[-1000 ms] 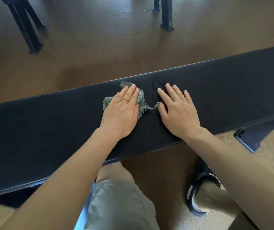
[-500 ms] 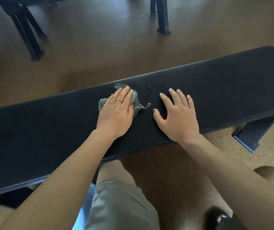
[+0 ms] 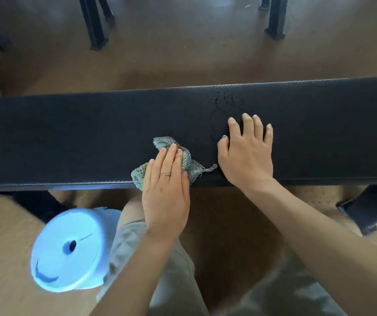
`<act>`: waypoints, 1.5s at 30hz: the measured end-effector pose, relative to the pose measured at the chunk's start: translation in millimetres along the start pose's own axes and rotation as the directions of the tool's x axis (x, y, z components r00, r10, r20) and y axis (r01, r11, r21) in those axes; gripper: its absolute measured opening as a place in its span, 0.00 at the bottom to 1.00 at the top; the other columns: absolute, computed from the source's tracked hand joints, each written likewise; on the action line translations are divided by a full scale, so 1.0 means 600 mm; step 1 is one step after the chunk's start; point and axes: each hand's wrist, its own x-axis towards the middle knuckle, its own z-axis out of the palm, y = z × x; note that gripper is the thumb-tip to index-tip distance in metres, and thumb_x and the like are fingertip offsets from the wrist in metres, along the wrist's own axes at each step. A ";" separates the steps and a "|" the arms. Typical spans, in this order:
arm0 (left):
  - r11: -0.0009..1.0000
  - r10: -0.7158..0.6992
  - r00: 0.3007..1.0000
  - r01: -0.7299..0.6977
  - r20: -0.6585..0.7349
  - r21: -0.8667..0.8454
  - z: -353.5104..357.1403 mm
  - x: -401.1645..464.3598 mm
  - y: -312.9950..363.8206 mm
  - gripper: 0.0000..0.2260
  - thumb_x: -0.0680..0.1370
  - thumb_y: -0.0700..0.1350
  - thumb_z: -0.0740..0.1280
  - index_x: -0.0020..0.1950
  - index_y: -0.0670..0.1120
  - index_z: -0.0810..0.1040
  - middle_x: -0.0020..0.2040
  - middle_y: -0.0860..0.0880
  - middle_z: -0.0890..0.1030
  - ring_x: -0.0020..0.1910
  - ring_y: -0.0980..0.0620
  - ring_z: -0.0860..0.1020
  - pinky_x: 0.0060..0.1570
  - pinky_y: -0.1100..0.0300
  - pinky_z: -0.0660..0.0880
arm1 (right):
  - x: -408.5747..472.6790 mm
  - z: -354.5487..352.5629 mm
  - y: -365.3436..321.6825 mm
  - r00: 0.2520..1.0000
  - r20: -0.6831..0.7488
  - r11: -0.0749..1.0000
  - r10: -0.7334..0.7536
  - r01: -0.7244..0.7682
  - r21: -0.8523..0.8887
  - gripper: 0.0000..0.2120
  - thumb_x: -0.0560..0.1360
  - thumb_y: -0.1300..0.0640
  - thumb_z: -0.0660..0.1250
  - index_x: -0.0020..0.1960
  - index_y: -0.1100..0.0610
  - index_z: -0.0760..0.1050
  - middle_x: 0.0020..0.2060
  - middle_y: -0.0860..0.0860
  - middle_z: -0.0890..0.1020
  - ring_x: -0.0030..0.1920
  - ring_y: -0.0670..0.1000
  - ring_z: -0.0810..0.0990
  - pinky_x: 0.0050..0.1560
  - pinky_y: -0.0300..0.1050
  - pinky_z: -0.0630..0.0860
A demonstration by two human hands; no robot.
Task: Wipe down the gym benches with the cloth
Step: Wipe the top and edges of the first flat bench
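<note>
1. Grey-green and bunched, the cloth (image 3: 184, 161) had a checked mesh edge; I saw it at the bench's (image 3: 68, 137) near edge.
2. Its long axis ran left-right, tail pointing right.
3. My left hand (image 3: 165, 190) pressed flat on it; my right hand (image 3: 246, 153) lay splayed on the bench.

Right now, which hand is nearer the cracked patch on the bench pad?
The right hand: its fingertips lie just below the cracked patch. The left hand presses the cloth at the bench's near edge, farther away.
</note>
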 end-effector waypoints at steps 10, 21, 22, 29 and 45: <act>0.992 0.126 0.991 -0.125 -0.050 0.035 0.029 0.005 0.081 0.21 0.86 0.47 0.51 0.74 0.42 0.73 0.74 0.46 0.74 0.74 0.46 0.71 0.79 0.53 0.54 | 0.001 -0.001 0.013 0.998 -0.040 0.994 -0.054 0.058 0.097 0.33 0.79 0.47 0.41 0.76 0.56 0.71 0.76 0.60 0.70 0.79 0.63 0.63 0.80 0.66 0.54; 0.977 0.211 0.932 -0.208 -0.295 0.043 0.034 0.011 -0.043 0.17 0.85 0.42 0.55 0.66 0.37 0.78 0.67 0.43 0.80 0.67 0.43 0.77 0.72 0.47 0.68 | 0.001 -0.007 0.017 0.998 0.044 0.989 -0.053 0.046 0.139 0.30 0.81 0.49 0.45 0.80 0.54 0.66 0.81 0.57 0.63 0.82 0.59 0.56 0.82 0.61 0.48; 0.982 0.186 0.938 -0.190 -0.293 0.013 0.036 0.013 -0.022 0.17 0.85 0.42 0.55 0.66 0.38 0.78 0.67 0.43 0.80 0.68 0.44 0.77 0.73 0.49 0.67 | 0.004 -0.013 0.021 0.994 0.076 0.987 -0.073 0.062 0.149 0.30 0.81 0.49 0.45 0.80 0.54 0.64 0.81 0.56 0.62 0.83 0.58 0.55 0.82 0.60 0.47; 0.930 0.362 0.919 -0.368 -0.156 -0.005 0.069 0.042 0.193 0.17 0.86 0.46 0.57 0.69 0.41 0.78 0.70 0.46 0.78 0.70 0.49 0.76 0.73 0.53 0.69 | 0.033 -0.051 0.203 0.994 0.103 0.999 -0.044 0.045 -0.002 0.28 0.84 0.43 0.46 0.83 0.48 0.59 0.83 0.50 0.58 0.83 0.53 0.53 0.82 0.60 0.48; 0.799 0.511 0.845 -0.535 0.161 0.275 0.005 0.055 0.097 0.22 0.87 0.48 0.50 0.77 0.40 0.67 0.76 0.44 0.70 0.75 0.46 0.70 0.75 0.51 0.63 | 0.026 -0.052 0.266 0.998 0.023 0.997 -0.053 0.052 0.051 0.29 0.83 0.39 0.47 0.81 0.47 0.63 0.82 0.53 0.62 0.82 0.57 0.56 0.81 0.62 0.52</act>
